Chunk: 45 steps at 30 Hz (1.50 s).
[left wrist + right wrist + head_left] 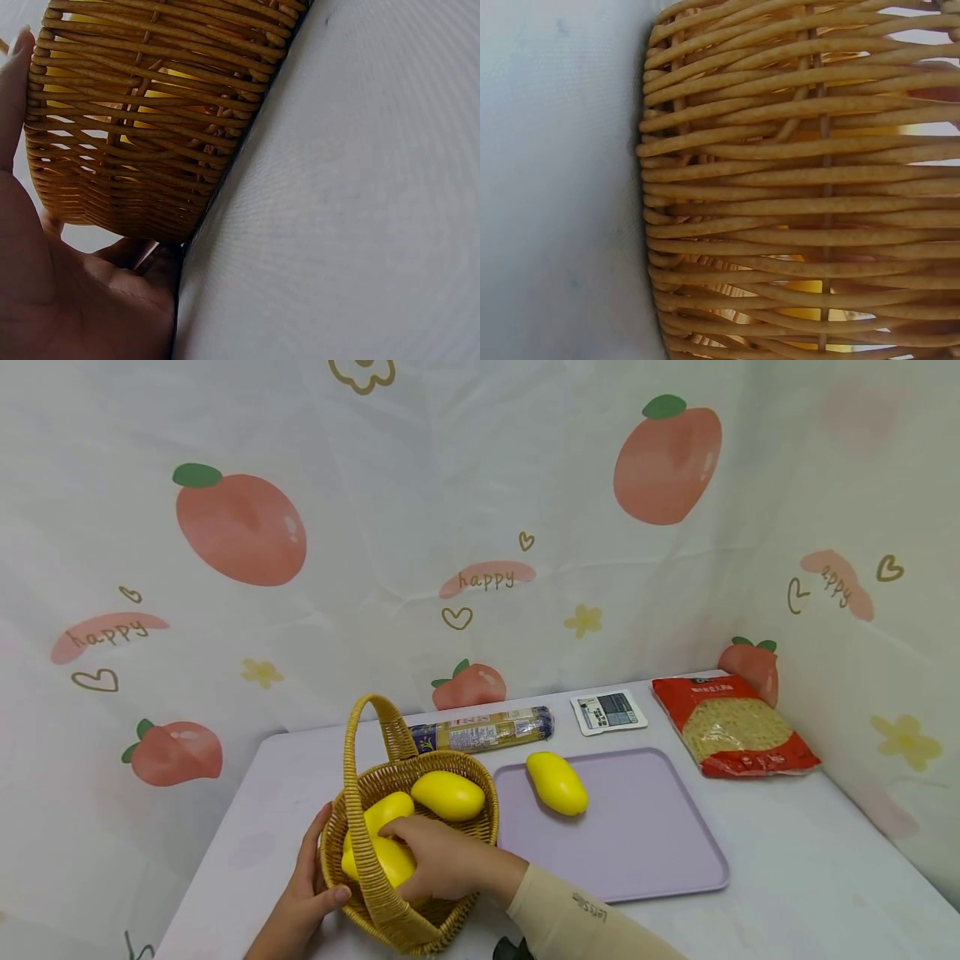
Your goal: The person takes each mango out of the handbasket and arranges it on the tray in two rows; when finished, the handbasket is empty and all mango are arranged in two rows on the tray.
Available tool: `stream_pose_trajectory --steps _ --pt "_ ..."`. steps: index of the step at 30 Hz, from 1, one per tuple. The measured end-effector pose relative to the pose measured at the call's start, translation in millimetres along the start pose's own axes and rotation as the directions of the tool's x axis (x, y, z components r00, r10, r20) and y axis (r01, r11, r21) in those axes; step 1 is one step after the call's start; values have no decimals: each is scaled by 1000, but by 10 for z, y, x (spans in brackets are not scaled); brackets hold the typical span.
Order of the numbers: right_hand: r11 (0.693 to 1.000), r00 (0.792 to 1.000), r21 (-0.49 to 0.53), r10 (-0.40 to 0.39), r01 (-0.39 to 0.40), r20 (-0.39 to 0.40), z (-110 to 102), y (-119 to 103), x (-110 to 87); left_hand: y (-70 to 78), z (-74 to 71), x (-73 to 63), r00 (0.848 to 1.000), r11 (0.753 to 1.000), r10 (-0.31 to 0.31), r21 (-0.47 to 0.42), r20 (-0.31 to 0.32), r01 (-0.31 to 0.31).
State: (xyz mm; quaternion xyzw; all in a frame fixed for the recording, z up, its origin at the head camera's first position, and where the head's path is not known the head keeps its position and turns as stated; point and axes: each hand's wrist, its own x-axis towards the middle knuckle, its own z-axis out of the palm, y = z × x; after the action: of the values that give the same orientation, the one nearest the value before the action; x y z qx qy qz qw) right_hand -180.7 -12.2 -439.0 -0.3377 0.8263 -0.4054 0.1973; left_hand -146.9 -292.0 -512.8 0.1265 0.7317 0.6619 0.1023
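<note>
A wicker basket [486, 793] with a tall arched handle stands at the table's front, with several yellow mangoes in it. My left hand [303, 893] holds the basket's left side, its thumb near the front rim and its fingers along the outside; the left wrist view shows the palm beside the basket wall [150, 150]. Reaching under the handle, my right hand [442, 858] grips a mango [392, 860] at the left of the basket. Another mango [448, 796] lies towards the back. Woven strands [780, 180] fill the right wrist view and mostly hide the right hand.
Right of the basket lies a lilac tray [637, 843] with one mango [557, 783] on it. Behind are a packet of noodles [487, 731] and a white labelled pack [609, 712]. A red bag of pasta [735, 727] lies at the back right, near the curtain.
</note>
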Motion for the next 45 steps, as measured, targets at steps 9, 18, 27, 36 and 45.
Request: stream_pose_trajectory --steps 9,18,27,36,45 --pt "1000 995 24 -15 18 -100 -82 -29 -121 8 4 -2 1000 999 -7 31 -16 8" --pt "996 986 76 -21 35 -168 -205 -26 -273 2 -18 -12 1000 1000 4 30 -13 -4" --pt "984 972 166 -16 56 -233 -287 20 -473 -1 -7 -17 1000 1000 4 16 -13 -4" --pt "965 965 239 -39 104 -260 -301 122 -713 27 12 -12 999 999 -31 20 -29 32" --pt "967 950 225 -49 123 -308 -438 125 -981 69 29 -3 998 998 -46 32 -33 47"
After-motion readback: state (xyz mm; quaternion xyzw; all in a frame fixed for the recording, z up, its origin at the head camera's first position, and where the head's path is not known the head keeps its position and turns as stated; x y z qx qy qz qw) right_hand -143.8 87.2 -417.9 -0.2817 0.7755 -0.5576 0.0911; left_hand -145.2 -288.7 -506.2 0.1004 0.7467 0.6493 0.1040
